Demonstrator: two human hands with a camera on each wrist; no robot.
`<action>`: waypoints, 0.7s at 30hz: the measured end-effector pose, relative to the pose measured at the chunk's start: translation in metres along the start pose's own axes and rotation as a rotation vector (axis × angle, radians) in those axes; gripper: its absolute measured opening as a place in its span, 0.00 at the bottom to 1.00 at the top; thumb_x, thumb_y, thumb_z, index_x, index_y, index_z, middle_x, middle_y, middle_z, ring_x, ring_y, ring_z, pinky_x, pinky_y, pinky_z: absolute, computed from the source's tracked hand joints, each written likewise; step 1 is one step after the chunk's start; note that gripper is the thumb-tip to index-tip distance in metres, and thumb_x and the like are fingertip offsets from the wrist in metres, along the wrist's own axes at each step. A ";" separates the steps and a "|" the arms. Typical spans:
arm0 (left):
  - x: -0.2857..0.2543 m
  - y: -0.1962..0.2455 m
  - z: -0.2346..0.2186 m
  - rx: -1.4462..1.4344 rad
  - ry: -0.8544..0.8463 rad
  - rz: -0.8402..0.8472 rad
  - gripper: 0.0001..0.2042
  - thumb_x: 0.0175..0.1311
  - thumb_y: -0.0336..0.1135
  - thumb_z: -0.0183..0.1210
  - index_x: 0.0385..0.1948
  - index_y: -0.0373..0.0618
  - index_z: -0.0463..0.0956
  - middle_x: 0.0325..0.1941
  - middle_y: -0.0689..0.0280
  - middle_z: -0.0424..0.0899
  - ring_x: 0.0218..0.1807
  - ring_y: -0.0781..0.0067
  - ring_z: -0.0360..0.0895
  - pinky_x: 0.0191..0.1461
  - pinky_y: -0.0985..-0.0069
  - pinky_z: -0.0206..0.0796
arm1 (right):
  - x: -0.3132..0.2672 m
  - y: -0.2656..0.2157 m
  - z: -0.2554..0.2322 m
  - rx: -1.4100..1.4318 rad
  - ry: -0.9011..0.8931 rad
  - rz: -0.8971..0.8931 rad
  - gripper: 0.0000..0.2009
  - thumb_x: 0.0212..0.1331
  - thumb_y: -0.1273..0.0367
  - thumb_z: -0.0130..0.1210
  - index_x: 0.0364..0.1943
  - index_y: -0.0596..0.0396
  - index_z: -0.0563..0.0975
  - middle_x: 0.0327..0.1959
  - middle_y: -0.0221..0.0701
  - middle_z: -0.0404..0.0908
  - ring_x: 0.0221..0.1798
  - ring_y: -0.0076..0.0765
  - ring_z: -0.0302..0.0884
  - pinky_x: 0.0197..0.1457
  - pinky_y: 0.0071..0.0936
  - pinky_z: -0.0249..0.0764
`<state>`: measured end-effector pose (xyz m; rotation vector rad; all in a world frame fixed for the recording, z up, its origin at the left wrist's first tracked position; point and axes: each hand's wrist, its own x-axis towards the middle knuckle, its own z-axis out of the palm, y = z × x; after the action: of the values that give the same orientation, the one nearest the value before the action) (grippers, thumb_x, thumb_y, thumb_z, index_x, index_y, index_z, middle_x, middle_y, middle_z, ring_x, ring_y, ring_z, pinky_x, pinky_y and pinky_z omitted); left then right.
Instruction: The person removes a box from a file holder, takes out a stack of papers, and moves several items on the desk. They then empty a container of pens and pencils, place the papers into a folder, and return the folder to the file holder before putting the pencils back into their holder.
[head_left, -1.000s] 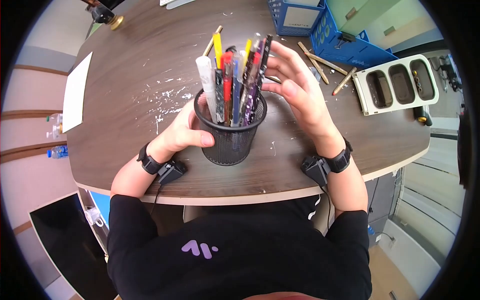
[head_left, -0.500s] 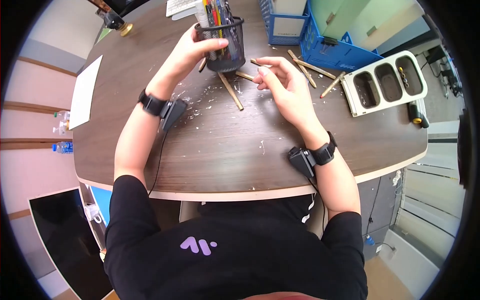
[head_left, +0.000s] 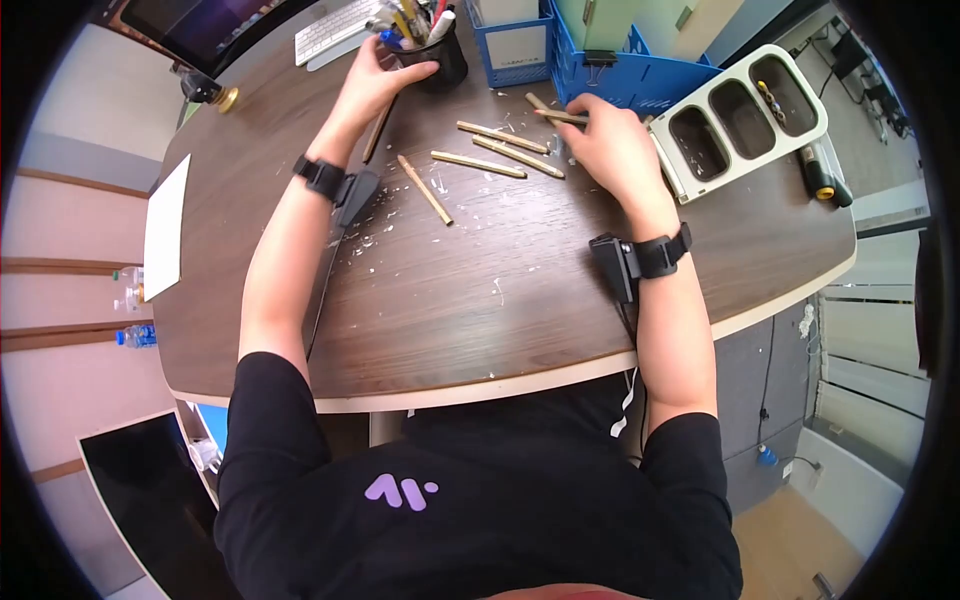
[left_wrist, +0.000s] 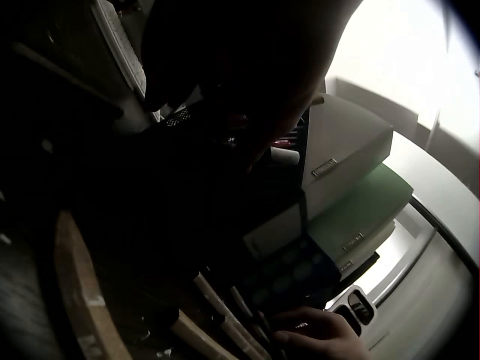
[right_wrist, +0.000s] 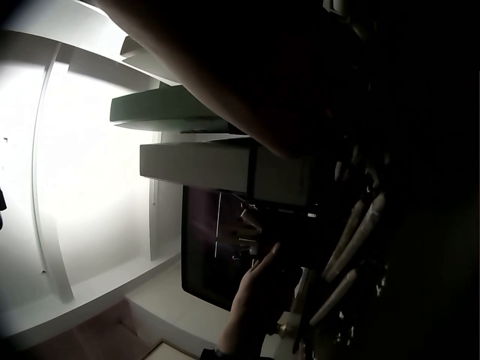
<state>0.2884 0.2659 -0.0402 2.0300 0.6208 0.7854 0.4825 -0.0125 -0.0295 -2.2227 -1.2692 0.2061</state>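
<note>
At the back of the table a black mesh pen cup (head_left: pixel 450 68) full of pens and markers stands near the keyboard. My left hand (head_left: pixel 368 92) grips its near left side, thumb along the rim; its other fingers are partly hidden behind. My right hand (head_left: pixel 618 150) is at the right, in front of the blue file holders, and pinches a wooden pencil (head_left: pixel 560 116) between thumb and fingers. Several more wooden pencils (head_left: pixel 425 190) lie spread over the table between the two hands. Both wrist views are very dark; a pencil (left_wrist: pixel 82 292) shows large in the left one.
Blue file holders (head_left: pixel 640 85) stand behind my right hand. Right of it lies a white tray with three compartments (head_left: pixel 690 188), a black-and-yellow tool (head_left: pixel 815 175) beside it. A keyboard (head_left: pixel 325 38) lies at the back left, white paper (head_left: pixel 167 225) at the left edge. Pale shavings dot the tabletop.
My left hand has carried the pen cup from near the front to the back of the table. My right hand has moved right and back and now pinches a pencil.
</note>
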 end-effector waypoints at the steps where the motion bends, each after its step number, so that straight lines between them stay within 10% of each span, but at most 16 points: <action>1: -0.004 -0.002 -0.007 0.099 0.014 -0.006 0.44 0.52 0.44 0.76 0.66 0.29 0.60 0.66 0.46 0.71 0.68 0.57 0.70 0.71 0.65 0.62 | -0.001 -0.002 0.001 -0.005 -0.021 -0.017 0.13 0.59 0.60 0.60 0.44 0.50 0.83 0.33 0.43 0.86 0.42 0.53 0.85 0.47 0.43 0.80; 12: -0.130 -0.020 -0.077 -0.382 0.150 -0.322 0.17 0.76 0.39 0.51 0.55 0.35 0.73 0.50 0.59 0.83 0.50 0.71 0.82 0.52 0.76 0.75 | -0.009 -0.024 -0.003 0.202 0.340 -0.296 0.05 0.62 0.67 0.57 0.37 0.52 0.79 0.25 0.35 0.86 0.32 0.45 0.86 0.36 0.38 0.80; 21: -0.130 -0.022 -0.082 -0.508 0.058 -0.344 0.16 0.77 0.40 0.48 0.50 0.35 0.74 0.39 0.62 0.82 0.39 0.77 0.82 0.42 0.80 0.78 | -0.061 -0.008 -0.049 0.556 0.805 -0.036 0.13 0.76 0.66 0.43 0.52 0.59 0.75 0.31 0.30 0.84 0.25 0.19 0.76 0.31 0.19 0.73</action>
<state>0.1378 0.2342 -0.0617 1.3975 0.6974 0.7096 0.4634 -0.0793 0.0064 -1.5379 -0.6861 -0.2975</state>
